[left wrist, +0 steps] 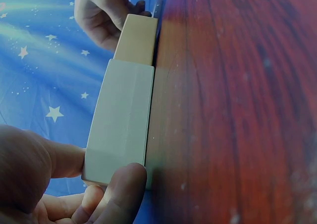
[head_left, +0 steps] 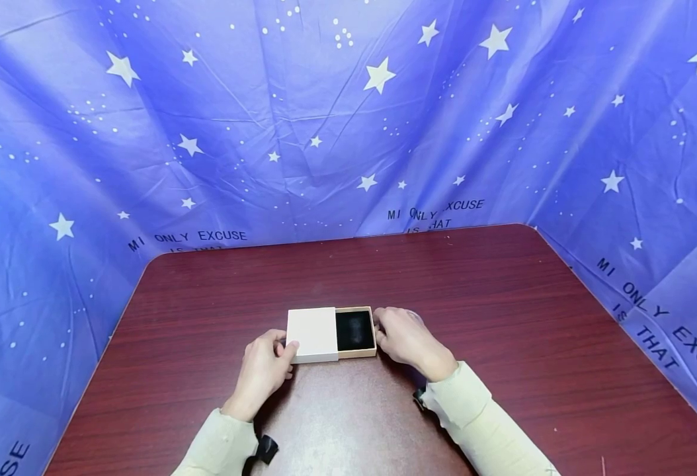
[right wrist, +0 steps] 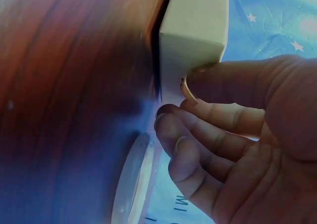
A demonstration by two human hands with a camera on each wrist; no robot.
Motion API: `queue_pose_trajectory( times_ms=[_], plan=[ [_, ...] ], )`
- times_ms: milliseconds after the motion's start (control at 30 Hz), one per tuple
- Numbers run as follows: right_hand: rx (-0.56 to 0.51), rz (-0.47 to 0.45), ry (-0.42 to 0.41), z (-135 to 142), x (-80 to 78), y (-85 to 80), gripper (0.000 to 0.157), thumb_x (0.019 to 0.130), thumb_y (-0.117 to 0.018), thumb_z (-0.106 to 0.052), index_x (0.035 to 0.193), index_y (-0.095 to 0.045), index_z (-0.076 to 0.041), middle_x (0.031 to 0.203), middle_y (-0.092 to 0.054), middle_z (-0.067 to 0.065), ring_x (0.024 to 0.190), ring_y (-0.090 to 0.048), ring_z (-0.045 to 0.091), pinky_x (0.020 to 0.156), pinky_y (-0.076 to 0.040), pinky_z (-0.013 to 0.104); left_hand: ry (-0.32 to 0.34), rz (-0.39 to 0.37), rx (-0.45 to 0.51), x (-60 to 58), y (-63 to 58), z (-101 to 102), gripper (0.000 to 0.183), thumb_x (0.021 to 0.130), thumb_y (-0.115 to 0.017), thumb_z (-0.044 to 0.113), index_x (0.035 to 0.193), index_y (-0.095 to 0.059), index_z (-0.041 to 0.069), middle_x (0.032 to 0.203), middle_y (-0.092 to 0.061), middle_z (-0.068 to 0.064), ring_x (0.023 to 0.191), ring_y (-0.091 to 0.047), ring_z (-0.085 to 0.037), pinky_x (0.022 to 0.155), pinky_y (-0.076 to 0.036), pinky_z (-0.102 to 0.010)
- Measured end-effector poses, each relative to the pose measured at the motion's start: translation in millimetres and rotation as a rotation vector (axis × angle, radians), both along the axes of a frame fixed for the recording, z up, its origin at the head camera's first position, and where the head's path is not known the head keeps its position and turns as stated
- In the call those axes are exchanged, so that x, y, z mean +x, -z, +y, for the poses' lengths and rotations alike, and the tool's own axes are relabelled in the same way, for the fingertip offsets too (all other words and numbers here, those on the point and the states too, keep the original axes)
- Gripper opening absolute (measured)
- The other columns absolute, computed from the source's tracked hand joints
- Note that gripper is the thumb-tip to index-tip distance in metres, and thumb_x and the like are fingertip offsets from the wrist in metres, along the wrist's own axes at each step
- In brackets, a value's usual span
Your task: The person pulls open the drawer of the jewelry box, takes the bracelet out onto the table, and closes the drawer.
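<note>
A white box sleeve (head_left: 311, 334) lies on the table with its tan drawer (head_left: 357, 354) drawn partly out to the right. Black padding (head_left: 354, 330) lines the drawer. My left hand (head_left: 263, 370) grips the sleeve at its left end, the thumb near its front corner and the fingers around the end. At the drawer's right end, my right hand (head_left: 407, 336) pinches a small tan pull tab (right wrist: 187, 92) between thumb and index finger. Its other fingers curl loosely below. Close to these fingers is a pale, translucent bangle (right wrist: 126, 174), mostly hidden by the hand in the head view.
The dark red wooden table (head_left: 217, 291) has a glossy grain and rounded far corners. Blue curtains (head_left: 301, 79) with white stars and printed lettering hang around its back and sides. Black straps (head_left: 267, 449) sit at the wrists below the pale sleeves.
</note>
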State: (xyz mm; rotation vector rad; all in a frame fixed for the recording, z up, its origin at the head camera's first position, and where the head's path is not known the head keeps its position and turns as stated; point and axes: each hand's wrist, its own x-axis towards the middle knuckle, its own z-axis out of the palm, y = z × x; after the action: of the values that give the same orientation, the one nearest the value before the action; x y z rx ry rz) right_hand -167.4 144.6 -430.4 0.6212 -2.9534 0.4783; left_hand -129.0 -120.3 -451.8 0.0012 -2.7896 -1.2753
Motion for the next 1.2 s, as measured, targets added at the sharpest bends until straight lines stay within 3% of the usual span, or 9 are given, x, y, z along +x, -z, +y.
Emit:
queue_pose_trajectory(
  times_ms=[433,1200],
  plan=[
    [0.009,-0.046,-0.003,-3.3,1.0,-1.3,0.01,0.083,-0.065,-0.014,0.079,-0.057,-0.017,0.075,-0.055,-0.005,0.075,-0.059,0.015,0.067,-0.048,0.035,0.004,0.001,0.007,0.8,-1.7,0.3,0.028,0.089,-0.066,0.018,0.11,-0.063,-0.001,0.061,-0.053,0.005,0.044,-0.06,-0.005,0.057,-0.052,-0.023],
    [-0.016,-0.056,-0.004,-6.8,2.9,-0.1,0.006,0.085,-0.061,-0.012,0.082,-0.058,-0.016,0.076,-0.054,-0.003,0.077,-0.058,0.017,0.069,-0.048,0.037,0.003,-0.013,0.032,0.9,-2.7,1.0,0.029,0.089,-0.066,0.016,0.111,-0.063,-0.003,0.061,-0.054,0.003,0.044,-0.06,-0.008,0.051,-0.051,-0.022]
  ],
)
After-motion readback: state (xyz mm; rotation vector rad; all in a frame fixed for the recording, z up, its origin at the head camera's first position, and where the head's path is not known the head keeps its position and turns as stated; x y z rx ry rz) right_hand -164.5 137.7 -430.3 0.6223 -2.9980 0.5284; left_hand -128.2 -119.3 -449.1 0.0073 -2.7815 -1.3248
